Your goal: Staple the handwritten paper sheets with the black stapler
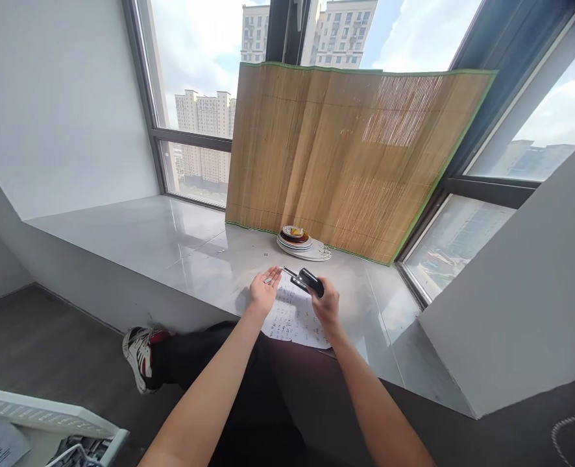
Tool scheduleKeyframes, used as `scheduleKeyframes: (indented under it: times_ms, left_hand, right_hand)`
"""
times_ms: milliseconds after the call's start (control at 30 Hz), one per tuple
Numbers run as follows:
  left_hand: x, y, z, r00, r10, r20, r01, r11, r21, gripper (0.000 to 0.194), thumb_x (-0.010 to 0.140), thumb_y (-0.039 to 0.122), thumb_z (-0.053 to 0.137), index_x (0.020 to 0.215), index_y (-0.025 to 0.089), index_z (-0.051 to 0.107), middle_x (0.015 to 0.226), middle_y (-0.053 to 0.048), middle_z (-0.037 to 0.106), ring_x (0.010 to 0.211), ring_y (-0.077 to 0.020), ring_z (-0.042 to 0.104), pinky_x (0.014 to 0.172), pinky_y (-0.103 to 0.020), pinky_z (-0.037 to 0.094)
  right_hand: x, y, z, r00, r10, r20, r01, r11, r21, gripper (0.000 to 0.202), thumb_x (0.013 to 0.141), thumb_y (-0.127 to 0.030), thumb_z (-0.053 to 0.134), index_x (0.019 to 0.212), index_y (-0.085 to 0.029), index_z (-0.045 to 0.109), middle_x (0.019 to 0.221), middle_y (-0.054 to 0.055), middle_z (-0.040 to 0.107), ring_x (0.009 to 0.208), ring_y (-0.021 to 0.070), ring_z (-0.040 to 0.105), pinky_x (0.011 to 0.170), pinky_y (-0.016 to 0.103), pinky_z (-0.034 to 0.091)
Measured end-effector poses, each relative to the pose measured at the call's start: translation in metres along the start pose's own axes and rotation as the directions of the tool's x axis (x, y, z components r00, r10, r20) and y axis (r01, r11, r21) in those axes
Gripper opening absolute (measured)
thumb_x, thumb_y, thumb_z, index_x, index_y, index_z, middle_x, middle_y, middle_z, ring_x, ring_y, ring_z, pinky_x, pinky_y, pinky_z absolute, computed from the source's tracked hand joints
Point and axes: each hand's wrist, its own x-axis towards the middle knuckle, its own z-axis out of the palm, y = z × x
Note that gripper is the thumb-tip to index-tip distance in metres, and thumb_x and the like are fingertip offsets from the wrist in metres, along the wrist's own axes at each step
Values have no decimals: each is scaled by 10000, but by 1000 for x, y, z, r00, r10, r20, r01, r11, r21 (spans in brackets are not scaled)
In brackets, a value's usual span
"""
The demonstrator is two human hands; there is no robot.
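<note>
My right hand (326, 299) is closed around a black stapler (311, 281), which is swung open with its parts spread apart and a thin metal piece pointing left. My left hand (264, 289) is turned palm up, fingers stretched out, just left of the stapler's tip. On its fingers lies a small grey strip (268, 280) that looks like staples. Beneath both hands, a white sheet of paper (292, 318) with rows of handwriting rests on the sill near its front edge.
Behind the hands, stacked plates (294, 244) stand on the tiled window sill (204, 259). A bamboo mat (346, 155) leans against the window. A white basket (48, 415) holding packets is at the lower left, and a shoe (139, 360) shows below the sill.
</note>
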Motion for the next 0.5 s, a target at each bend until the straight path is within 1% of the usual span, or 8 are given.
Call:
scheduleKeyframes:
  times_ms: [67, 200, 233, 300, 333, 400, 467, 500]
  left_hand:
    - [-1, 1, 1, 1000, 24, 15, -24, 1000, -13, 436, 1117, 318, 371, 1371, 64, 618, 1317, -236, 706, 1193, -247, 745, 992, -350, 644]
    - [-4, 3, 2, 988, 157, -3, -157, 987, -44, 439, 1114, 287, 368, 1408, 54, 596, 1409, -243, 668, 1250, -231, 722, 1071, -333, 601]
    - [-5, 3, 3, 986, 165, 15, -164, 985, -50, 457, 1116, 297, 362, 1434, 52, 580, 1435, -247, 654, 1269, -234, 713, 1087, -340, 592]
    - [-8, 4, 4, 988, 128, 82, -125, 991, -45, 511, 1121, 357, 359, 1484, 50, 545, 1471, -261, 631, 1311, -254, 690, 1108, -369, 581]
    - [-9, 4, 5, 988, 100, 116, -96, 995, -37, 538, 1122, 389, 361, 1502, 48, 529, 1482, -268, 622, 1328, -263, 679, 1114, -378, 576]
    - [-11, 3, 6, 984, 43, 174, -41, 999, -18, 584, 1124, 441, 355, 1518, 39, 509, 1500, -279, 605, 1350, -275, 664, 1124, -383, 567]
    - [-13, 2, 7, 974, -22, 225, 19, 1000, 14, 606, 1128, 472, 350, 1513, 31, 507, 1503, -279, 601, 1340, -275, 669, 1116, -371, 568]
    - [-13, 1, 7, 966, -60, 253, 51, 998, 41, 614, 1129, 487, 349, 1507, 30, 511, 1497, -273, 608, 1323, -270, 679, 1101, -362, 576]
  right_hand:
    - [-1, 5, 2, 994, 71, 81, -72, 997, 3, 253, 921, -407, 618, 1051, -195, 666, 997, 125, 753, 895, 283, 677, 831, 406, 541]
    - [-5, 14, 5, 981, 110, 161, -108, 994, -20, 245, 898, -394, 626, 1045, -204, 673, 986, 112, 758, 894, 278, 672, 825, 394, 533]
    - [-5, 14, 5, 977, 115, 178, -110, 993, -34, 237, 898, -389, 626, 1039, -206, 678, 972, 107, 757, 889, 279, 672, 826, 400, 537]
    - [-5, 10, 2, 978, 103, 183, -91, 993, -71, 235, 906, -382, 636, 1050, -205, 691, 978, 109, 755, 929, 298, 672, 856, 432, 549]
    - [-4, 5, 0, 984, 74, 162, -59, 994, -93, 248, 917, -380, 645, 1081, -203, 698, 1019, 121, 755, 985, 317, 666, 894, 462, 550]
    - [0, -10, -4, 992, -46, 116, 60, 991, -117, 283, 958, -359, 646, 1188, -203, 701, 1166, 147, 742, 1126, 344, 628, 993, 517, 526]
    - [7, -29, -5, 966, -209, 150, 222, 972, -74, 308, 1013, -304, 608, 1301, -225, 681, 1308, 139, 712, 1212, 331, 593, 1062, 519, 496]
    - [11, -39, -4, 938, -286, 198, 296, 955, -23, 312, 1035, -271, 583, 1333, -240, 674, 1341, 124, 706, 1218, 312, 592, 1071, 500, 494]
